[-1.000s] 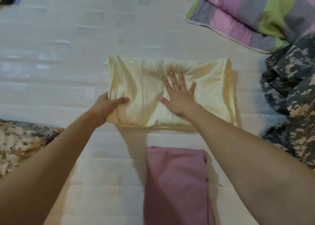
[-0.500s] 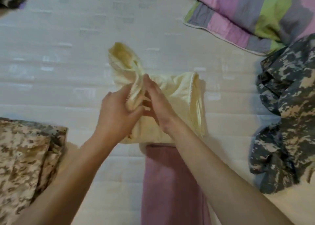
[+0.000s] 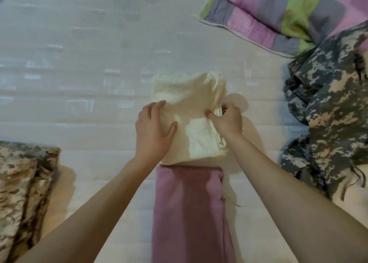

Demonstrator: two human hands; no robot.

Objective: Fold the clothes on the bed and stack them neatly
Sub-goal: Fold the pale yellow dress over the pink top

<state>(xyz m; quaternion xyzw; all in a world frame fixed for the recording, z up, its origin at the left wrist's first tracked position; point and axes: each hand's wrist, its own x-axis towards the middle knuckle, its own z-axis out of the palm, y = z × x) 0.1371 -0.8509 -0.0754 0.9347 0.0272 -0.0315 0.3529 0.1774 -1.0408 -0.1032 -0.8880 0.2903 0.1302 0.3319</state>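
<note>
— Biggest first?

— Pale quilted bed (image 3: 79, 83) under everything. At the far right corner, a striped quilt (image 3: 278, 14). Just below it, a grey camouflage garment (image 3: 328, 113) in a loose heap, not yet folded. At the left edge, a tan camouflage garment (image 3: 20, 193), folded by the look of it.

— And in the middle?

— Nearest, a folded pink garment (image 3: 189, 213), lying lengthwise. Just beyond it, meeting or slightly overlapping its far end, the pale yellow garment (image 3: 189, 95).

— Any change from a second ago?

— Yes. Roughly half the earlier width now, with the left end doubled over onto the right. About as wide as the pink piece.

— Hands?

— Left hand (image 3: 153, 131) flat on the left part of the yellow cloth, fingers spread, pressing the fold down. Right hand (image 3: 229, 119) pinching the trimmed right edge, thumb on top, fingers tucked under.

— Meaning for the task?

— Probably the last fold of this piece, with the edges being squared. Likely next: onto the pink piece, to build the stack. After that, the grey heap to fold.
</note>
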